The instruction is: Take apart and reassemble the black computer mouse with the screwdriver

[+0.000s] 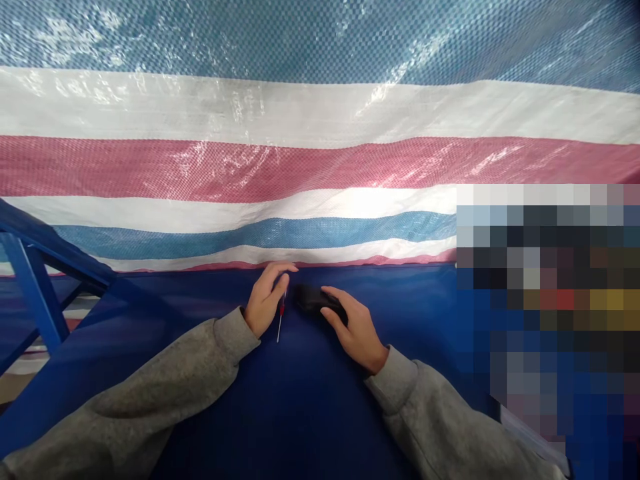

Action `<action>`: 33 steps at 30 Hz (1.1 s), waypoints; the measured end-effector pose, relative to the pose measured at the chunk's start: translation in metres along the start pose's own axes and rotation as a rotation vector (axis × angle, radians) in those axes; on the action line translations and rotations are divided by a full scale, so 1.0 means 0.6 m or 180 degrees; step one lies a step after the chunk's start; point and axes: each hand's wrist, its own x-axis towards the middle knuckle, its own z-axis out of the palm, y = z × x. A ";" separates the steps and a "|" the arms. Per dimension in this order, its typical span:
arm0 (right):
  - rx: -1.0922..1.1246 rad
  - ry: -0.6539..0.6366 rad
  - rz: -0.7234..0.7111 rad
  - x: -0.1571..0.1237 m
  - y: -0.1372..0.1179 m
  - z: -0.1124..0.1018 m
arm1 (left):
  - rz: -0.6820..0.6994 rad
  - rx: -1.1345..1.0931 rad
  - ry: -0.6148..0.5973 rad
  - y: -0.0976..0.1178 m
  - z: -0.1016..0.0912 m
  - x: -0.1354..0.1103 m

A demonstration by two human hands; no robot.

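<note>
The left hand point(265, 300) pinches a red-handled precision screwdriver point(281, 310) just beside a black oval object point(313, 300), still whole, under the spread right hand point(356, 330).

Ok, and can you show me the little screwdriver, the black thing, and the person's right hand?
little screwdriver point(279, 327), head view, on its thin metal shaft
black object point(309, 299), head view, on its upper part beside the fingers
right hand point(356, 331), head view, on the back of the hand
</note>
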 end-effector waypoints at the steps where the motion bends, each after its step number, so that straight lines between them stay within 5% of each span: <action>1: 0.0061 0.0046 0.0023 0.001 0.000 -0.001 | 0.0213 0.0172 -0.0295 0.004 -0.003 -0.001; 4: 0.0144 0.0040 -0.0011 0.006 -0.001 -0.002 | 0.0878 0.0775 -0.1019 0.007 -0.006 -0.005; 7: 0.0047 0.0051 -0.0048 0.010 -0.004 -0.003 | 0.1168 0.1171 -0.1160 0.000 -0.003 -0.008; 33: -0.0480 0.0227 -0.0230 0.001 0.002 0.003 | 0.0834 0.1280 -0.1162 -0.001 0.002 -0.003</action>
